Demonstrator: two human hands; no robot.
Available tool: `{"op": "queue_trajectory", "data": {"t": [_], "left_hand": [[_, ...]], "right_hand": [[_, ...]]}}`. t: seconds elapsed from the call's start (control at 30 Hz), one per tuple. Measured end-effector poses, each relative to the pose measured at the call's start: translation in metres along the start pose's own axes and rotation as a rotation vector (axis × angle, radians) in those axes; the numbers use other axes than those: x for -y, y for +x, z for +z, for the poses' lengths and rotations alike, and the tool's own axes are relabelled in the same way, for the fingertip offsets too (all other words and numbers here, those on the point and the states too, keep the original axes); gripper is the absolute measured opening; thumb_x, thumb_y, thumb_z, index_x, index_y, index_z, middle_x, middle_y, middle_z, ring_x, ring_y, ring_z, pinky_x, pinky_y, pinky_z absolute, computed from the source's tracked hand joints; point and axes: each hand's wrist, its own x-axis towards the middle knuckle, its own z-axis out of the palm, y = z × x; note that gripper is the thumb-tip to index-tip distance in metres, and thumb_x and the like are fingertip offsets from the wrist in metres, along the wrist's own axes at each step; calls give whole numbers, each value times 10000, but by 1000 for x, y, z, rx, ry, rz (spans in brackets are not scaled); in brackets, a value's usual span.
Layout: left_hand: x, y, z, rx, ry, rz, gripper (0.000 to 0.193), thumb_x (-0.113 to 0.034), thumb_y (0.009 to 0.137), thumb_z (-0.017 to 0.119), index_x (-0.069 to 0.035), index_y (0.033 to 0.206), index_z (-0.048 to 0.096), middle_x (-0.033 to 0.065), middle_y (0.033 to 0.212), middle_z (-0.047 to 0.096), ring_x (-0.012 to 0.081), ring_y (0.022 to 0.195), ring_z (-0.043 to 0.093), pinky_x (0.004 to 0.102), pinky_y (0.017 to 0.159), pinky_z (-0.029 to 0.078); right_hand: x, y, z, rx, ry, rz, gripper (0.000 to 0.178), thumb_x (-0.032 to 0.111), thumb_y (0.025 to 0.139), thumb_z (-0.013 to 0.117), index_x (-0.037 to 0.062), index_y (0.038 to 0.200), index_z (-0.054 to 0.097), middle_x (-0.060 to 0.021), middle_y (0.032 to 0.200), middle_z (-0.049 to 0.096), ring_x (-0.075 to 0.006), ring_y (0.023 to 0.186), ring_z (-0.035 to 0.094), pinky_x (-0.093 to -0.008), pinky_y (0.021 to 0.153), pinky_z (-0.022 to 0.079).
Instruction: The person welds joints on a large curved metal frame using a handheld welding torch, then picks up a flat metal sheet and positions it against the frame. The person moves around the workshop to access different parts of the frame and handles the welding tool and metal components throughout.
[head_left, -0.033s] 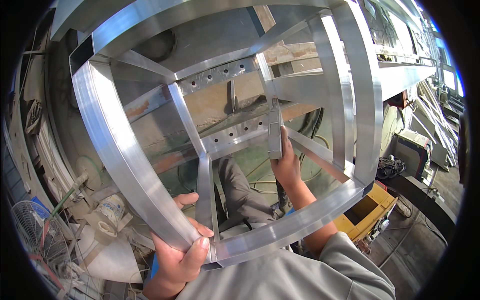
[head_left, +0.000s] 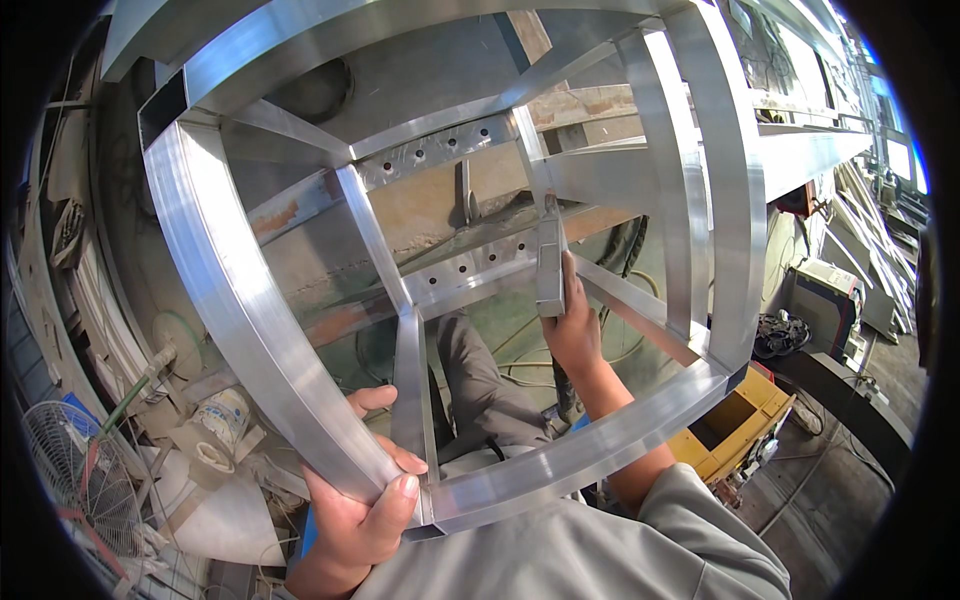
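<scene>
Cloth of my grey shirt point(head_left: 570, 550) is filling the nearest edge, and just above it my left hand point(head_left: 350, 515) is curling around the near left corner of the metal frame point(head_left: 245, 290), thumb pressing on top and fingers coming round the inner side, so that hand is closing on the bar there. The frame is spreading out in front of me and taking up most of my view. Farther in, my right hand point(head_left: 577, 335) is reaching beneath the near rail and up inside the frame, its fingers wrapping the near end of a short metal bar point(head_left: 550, 285); I cannot tell how tight that hold is, nor whether the bar is loose or joined on. By my judgement, I am steadying the frame with my left while handling the bar with my right, and the next move is calling for a firm corner grip and a careful, straight shift that spares the inner posts. Beyond, a strip with holes point(head_left: 470, 268) is running across the middle. Out past the frame, a yellow box point(head_left: 765, 405) is sitting on the right, and a wire fan point(head_left: 85, 480) is standing on the left.
</scene>
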Motion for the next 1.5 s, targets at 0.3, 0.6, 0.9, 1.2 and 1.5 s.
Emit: {"op": "queue_trajectory", "data": {"t": [0.3, 0.6, 0.9, 1.2, 1.5], "left_hand": [[1, -1, -3, 20, 22, 9, 848, -72, 819, 668, 41, 1461, 125, 374, 1341, 434, 176, 800, 661, 308, 779, 554], [-1, -5, -4, 12, 42, -41, 873, -73, 814, 659, 79, 1463, 96, 275, 935, 634, 289, 1161, 583, 324, 855, 527], [-2, -6, -4, 11, 38, -52, 875, -92, 825, 679, 74, 1464, 104, 331, 1096, 585, 234, 1012, 643, 317, 839, 530], [1, -4, 0, -46, 77, 0, 841, -174, 808, 718, 79, 1428, 209, 323, 1296, 483, 183, 789, 649, 311, 748, 552], [-7, -4, -1, -20, 96, -89, 832, -145, 829, 692, 88, 1433, 169, 173, 822, 660, 276, 1238, 520, 376, 1033, 408]], "right_hand": [[11, 16, -4, 15, 123, 76, 753, -7, 861, 614, 6, 1539, 287, -278, 1380, 530, -441, 1240, 552, -427, 969, 502], [6, 20, 1, -8, 151, 62, 719, -26, 862, 613, -32, 1517, 316, -278, 1398, 524, -425, 1273, 543, -418, 1021, 473], [-3, 21, 4, -38, 149, -5, 681, -31, 859, 613, -68, 1487, 353, -294, 1375, 539, -420, 1271, 552, -424, 1033, 465], [1, 19, -1, 5, 136, 48, 650, 20, 900, 599, -61, 1493, 346, -302, 1332, 566, -424, 1238, 577, -425, 1010, 483], [2, 13, -2, 21, 111, 75, 661, 67, 923, 593, -32, 1515, 316, -295, 1293, 584, -429, 1193, 600, -445, 956, 511]]}}
